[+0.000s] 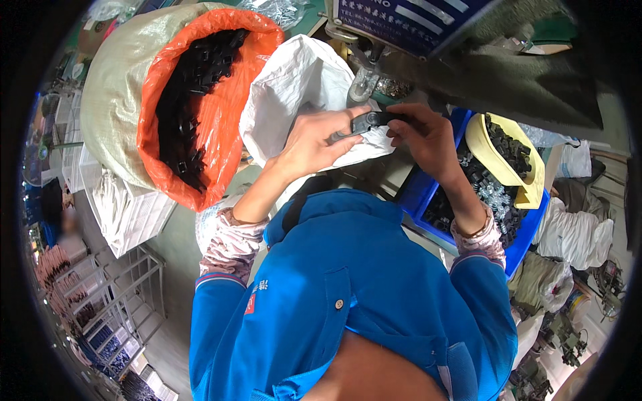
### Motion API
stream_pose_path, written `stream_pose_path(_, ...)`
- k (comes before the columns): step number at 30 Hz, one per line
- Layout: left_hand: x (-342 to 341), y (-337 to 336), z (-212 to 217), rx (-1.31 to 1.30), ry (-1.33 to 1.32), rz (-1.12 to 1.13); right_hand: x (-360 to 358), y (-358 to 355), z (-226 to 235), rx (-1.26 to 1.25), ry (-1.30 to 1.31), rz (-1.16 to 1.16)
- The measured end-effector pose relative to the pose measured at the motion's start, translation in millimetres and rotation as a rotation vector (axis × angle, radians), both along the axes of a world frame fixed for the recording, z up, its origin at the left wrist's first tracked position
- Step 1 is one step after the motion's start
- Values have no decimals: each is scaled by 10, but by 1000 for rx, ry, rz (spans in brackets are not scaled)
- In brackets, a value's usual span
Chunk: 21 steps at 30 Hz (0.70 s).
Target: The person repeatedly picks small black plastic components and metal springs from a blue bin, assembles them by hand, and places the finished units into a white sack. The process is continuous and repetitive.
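Note:
My left hand is closed with fingers and thumb on a small dark grey part that has a round spot on it. From the right, my right hand pinches a small black piece that meets the grey part; whether the two are joined I cannot tell. Both hands are over the near rim of a white sack, just in front of a machine's metal post. The undersides of both parts are hidden by my fingers.
At the left stands a sack lined with orange plastic, holding many black parts. A blue bin at the right holds black parts, clear pieces and a yellow scoop. The machine's blue plate overhangs the far side.

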<state>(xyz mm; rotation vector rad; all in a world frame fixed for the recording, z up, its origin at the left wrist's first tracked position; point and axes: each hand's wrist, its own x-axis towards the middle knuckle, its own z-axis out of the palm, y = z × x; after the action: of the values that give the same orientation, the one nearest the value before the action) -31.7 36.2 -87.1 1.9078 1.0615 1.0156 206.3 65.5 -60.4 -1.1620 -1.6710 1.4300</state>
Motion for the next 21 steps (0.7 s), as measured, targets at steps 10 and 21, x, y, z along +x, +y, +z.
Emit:
stream_pose_path(10, -353, 542, 154, 319, 246, -146, -423, 111, -103, 177, 39, -145)
stream_pose_path(21, -383, 987, 300, 233, 271, -246, -514, 209, -174, 296, 54, -268)
